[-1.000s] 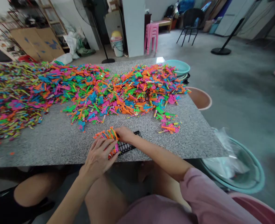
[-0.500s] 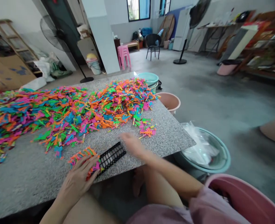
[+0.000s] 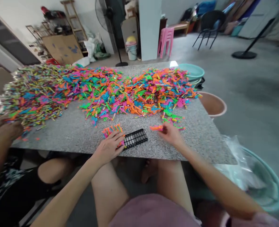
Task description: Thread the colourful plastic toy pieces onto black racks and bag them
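A black plastic lattice rack (image 3: 136, 138) lies flat on the stone table, its right part showing bare cells. Upright, brightly coloured small plastic toy pieces (image 3: 112, 130) fill the rack's left end. My left hand (image 3: 109, 146) spans that end, fingers over the pieces and thumb along the near side, gripping it. Right of the rack, my right hand (image 3: 171, 134) pinches a small orange plastic toy piece (image 3: 156, 127) just above the table. A few loose pieces (image 3: 171, 118) lie behind that hand, at the edge of a large heap (image 3: 134, 94) of orange, pink, green and blue ones.
A co-worker's hand (image 3: 10, 130) is at the heap's left end. Basins, one pink-brown (image 3: 213, 104) and one teal (image 3: 275, 186) with clear plastic bags, stand off the table's right side. A standing fan (image 3: 109, 14) is behind the table.
The view has swung left, bringing a co-worker into sight. My right hand has moved from beside the rack to the loose pieces and now holds an orange one. My left hand stays on the rack.
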`<action>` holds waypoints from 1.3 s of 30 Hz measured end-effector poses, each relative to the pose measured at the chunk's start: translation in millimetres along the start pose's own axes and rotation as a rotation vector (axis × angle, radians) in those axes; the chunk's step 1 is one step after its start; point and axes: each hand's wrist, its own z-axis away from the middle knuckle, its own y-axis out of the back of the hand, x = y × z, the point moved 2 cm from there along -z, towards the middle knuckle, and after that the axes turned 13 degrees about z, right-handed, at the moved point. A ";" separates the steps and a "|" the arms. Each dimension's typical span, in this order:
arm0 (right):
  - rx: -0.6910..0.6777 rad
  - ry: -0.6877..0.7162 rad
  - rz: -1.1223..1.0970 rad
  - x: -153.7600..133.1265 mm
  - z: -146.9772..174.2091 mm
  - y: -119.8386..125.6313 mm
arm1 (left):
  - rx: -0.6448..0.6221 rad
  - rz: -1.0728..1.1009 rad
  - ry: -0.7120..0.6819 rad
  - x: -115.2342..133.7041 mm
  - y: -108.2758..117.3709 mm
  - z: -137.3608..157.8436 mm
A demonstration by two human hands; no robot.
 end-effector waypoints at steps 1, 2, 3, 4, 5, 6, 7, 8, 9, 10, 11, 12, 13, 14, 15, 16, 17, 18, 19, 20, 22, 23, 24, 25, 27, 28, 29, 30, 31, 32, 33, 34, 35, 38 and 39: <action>-0.065 0.002 -0.169 -21.2 4.5 -23.4 | -0.003 0.001 0.006 0.4 -0.1 -0.2; -0.162 0.025 -0.316 -42.8 8.8 -47.1 | -0.005 -0.002 0.009 0.8 -0.3 -0.2; -0.249 0.031 -0.422 -62.3 12.2 -68.9 | -0.004 -0.006 0.008 1.0 -0.5 0.0; -0.283 0.011 -0.465 -77.8 14.1 -86.8 | -0.005 -0.011 0.006 1.1 -0.9 0.1; -0.294 -0.013 -0.461 -89.3 14.6 -100.4 | -0.006 -0.014 0.003 1.2 -1.3 0.3; -0.286 -0.040 -0.413 -96.6 13.9 -109.3 | -0.008 -0.015 0.001 1.2 -1.6 0.4; -0.271 -0.059 -0.327 -100.7 12.5 -113.7 | -0.010 -0.014 0.002 1.4 -1.9 0.4; -0.260 -0.061 -0.222 -102.6 10.6 -114.5 | -0.009 -0.010 0.003 1.6 -2.1 0.3; -0.253 -0.047 -0.116 -103.5 8.7 -112.7 | -0.005 -0.002 0.008 1.8 -2.2 0.2; -0.253 -0.018 -0.020 -104.3 6.9 -109.2 | -0.001 0.008 0.015 2.1 -2.2 0.1; -0.254 0.016 0.058 -105.6 5.6 -105.1 | 0.004 0.019 0.024 2.5 -2.3 -0.1; -0.259 0.048 0.118 -107.6 4.8 -101.1 | 0.010 0.030 0.036 2.7 -2.6 -0.2; -0.265 0.072 0.162 -110.3 4.6 -97.4 | 0.019 0.040 0.052 2.8 -3.0 -0.4; -0.278 0.087 0.196 -113.6 4.7 -94.4 | 0.029 0.048 0.072 2.7 -3.7 -0.5; -0.300 0.094 0.226 -117.4 5.0 -92.2 | 0.040 0.053 0.095 2.5 -4.5 -0.6; -0.323 0.094 0.252 -121.2 5.2 -90.5 | 0.054 0.056 0.115 2.1 -5.4 -0.7; -0.343 0.091 0.277 -125.0 5.2 -89.2 | 0.065 0.059 0.132 1.8 -6.4 -0.9; -0.359 0.089 0.300 -128.7 4.7 -88.3 | 0.071 0.060 0.141 1.5 -7.2 -1.1; -0.371 0.087 0.321 -132.2 3.8 -87.7 | 0.073 0.061 0.145 1.4 -7.9 -1.4; -0.377 0.089 0.341 -135.5 2.5 -87.7 | 0.072 0.061 0.146 1.4 -8.2 -1.8; -0.371 0.096 0.372 -142.0 -0.4 -89.5 | 0.070 0.061 0.144 1.6 -7.7 -2.6; -0.363 0.102 0.381 -145.1 -1.3 -91.6 | 0.066 0.063 0.142 1.6 -7.2 -2.9; -0.355 0.105 0.387 -148.1 -1.6 -94.3 | 0.061 0.067 0.133 1.7 -6.6 -3.0; -0.351 0.103 0.390 -150.5 -1.0 -97.5 | 0.052 0.072 0.116 1.8 -6.4 -2.9; -0.360 0.087 0.388 -152.3 2.5 -103.5 | 0.042 0.067 0.074 1.2 -6.9 -2.2; -0.370 0.084 0.380 -150.5 4.7 -105.0 | 0.053 0.054 0.058 0.2 -7.7 -1.8; -0.381 0.095 0.366 -146.2 6.8 -104.6 | 0.076 0.036 0.049 -1.3 -8.7 -1.5; -0.386 0.125 0.348 -138.9 8.7 -101.2 | 0.111 0.014 0.047 -3.4 -9.9 -1.3; -0.377 0.160 0.338 -128.1 10.2 -94.2 | 0.147 -0.003 0.048 -5.8 -11.3 -1.4; -0.349 0.183 0.351 -113.6 11.6 -83.1 | 0.179 -0.015 0.045 -8.2 -12.8 -1.6; -0.303 0.190 0.388 -96.1 13.2 -68.4 | 0.204 -0.022 0.039 -10.4 -14.2 -2.0; -0.237 0.151 0.467 -76.1 15.3 -50.9 | 0.218 -0.025 0.029 -12.4 -15.4 -2.4; -0.163 0.085 0.576 -55.2 18.4 -32.4 | 0.226 -0.028 0.017 -14.1 -16.3 -2.7; -0.131 0.090 0.810 -5.2 36.2 7.9 | 0.221 -0.019 -0.006 -18.8 -17.0 -2.6; -0.166 0.164 0.819 5.1 44.6 13.4 | 0.213 -0.012 0.000 -20.6 -16.6 -2.1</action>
